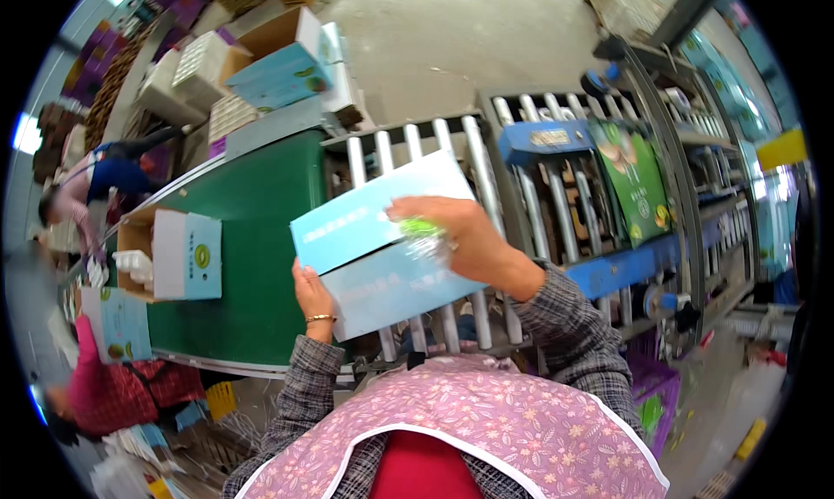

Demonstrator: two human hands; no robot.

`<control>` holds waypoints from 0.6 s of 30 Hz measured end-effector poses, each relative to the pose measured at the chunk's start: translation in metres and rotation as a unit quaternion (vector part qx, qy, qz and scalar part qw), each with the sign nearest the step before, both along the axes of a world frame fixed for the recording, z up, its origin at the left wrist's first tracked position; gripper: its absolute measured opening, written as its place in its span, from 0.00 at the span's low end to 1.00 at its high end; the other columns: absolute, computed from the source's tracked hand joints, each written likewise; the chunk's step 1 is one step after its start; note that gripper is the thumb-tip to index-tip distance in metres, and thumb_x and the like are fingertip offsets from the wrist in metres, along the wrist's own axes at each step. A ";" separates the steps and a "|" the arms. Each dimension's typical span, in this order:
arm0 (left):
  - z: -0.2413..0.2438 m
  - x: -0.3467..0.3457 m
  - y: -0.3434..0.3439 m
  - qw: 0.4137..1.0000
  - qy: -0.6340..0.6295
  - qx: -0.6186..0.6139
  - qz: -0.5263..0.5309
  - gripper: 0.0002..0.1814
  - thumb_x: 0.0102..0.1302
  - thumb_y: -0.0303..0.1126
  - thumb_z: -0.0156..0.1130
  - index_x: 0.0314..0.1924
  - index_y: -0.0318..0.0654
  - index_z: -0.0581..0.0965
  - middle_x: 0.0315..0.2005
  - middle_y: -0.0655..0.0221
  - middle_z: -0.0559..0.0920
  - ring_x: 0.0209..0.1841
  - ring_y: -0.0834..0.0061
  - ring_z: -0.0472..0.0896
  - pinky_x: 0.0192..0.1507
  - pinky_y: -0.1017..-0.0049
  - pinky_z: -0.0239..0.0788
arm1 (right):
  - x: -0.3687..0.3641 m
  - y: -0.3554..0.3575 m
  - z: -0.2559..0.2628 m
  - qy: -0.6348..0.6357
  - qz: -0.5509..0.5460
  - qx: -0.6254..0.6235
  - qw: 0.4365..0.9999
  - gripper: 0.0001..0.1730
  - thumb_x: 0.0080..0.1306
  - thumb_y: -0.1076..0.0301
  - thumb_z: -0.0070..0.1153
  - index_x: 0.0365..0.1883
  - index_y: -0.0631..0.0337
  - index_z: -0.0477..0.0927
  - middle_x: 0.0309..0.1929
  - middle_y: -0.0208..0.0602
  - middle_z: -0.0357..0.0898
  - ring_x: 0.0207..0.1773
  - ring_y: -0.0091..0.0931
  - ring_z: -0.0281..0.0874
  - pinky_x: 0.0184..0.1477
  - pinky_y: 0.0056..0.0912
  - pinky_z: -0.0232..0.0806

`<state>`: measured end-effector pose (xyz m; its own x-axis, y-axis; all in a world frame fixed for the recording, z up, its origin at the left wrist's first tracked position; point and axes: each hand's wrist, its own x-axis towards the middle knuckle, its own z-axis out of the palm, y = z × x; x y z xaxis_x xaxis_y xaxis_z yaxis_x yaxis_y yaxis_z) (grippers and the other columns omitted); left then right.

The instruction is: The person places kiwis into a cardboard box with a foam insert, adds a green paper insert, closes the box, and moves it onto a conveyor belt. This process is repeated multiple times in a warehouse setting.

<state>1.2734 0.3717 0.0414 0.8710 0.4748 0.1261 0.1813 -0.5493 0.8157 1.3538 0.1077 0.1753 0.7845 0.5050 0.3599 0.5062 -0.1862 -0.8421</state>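
A light blue cardboard box [365, 297] lies across the metal rollers [443, 141] in front of me, its two top flaps folded in with a narrow dark gap between them. My left hand [314, 298], with a bracelet at the wrist, rests against the box's left end, thumb on the top edge. Over the flaps is my right hand [459, 235], slightly blurred, shut on a small green and clear plastic item [423, 230]; blur hides exactly what it is.
An open kiwifruit box [205, 258] stands on the green conveyor belt [260, 199]. Two people work at the left. Another open box [280, 75] is beyond the belt. A blue machine part [546, 141] and a green printed carton [632, 180] sit on rollers at right.
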 end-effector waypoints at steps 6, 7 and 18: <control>-0.003 0.003 0.005 0.997 0.007 0.039 -0.064 0.22 0.65 0.33 0.37 0.58 0.32 0.58 0.51 0.55 0.67 0.51 0.67 0.67 0.52 0.73 0.57 | -0.028 0.017 -0.097 -0.219 -0.218 -0.290 0.906 0.17 0.52 0.73 0.45 0.41 0.67 0.72 0.50 0.45 0.69 0.56 0.36 0.64 0.50 0.44 0.59; -0.004 0.006 0.001 0.998 0.009 -0.026 -0.064 0.22 0.65 0.33 0.37 0.58 0.32 0.57 0.52 0.55 0.66 0.52 0.67 0.66 0.53 0.73 0.56 | -0.032 0.013 -0.101 -0.219 -0.217 -0.281 0.909 0.17 0.53 0.73 0.45 0.41 0.67 0.72 0.50 0.45 0.69 0.56 0.36 0.64 0.51 0.44 0.59; -0.002 0.059 -0.117 0.975 -0.017 -0.069 -0.213 0.27 0.66 0.37 0.38 0.62 0.33 0.51 0.58 0.58 0.60 0.59 0.68 0.59 0.58 0.75 0.49 | -0.023 -0.107 -0.102 -0.223 -0.302 -0.346 0.860 0.14 0.53 0.73 0.46 0.39 0.65 0.74 0.48 0.42 0.71 0.54 0.35 0.67 0.50 0.43 0.61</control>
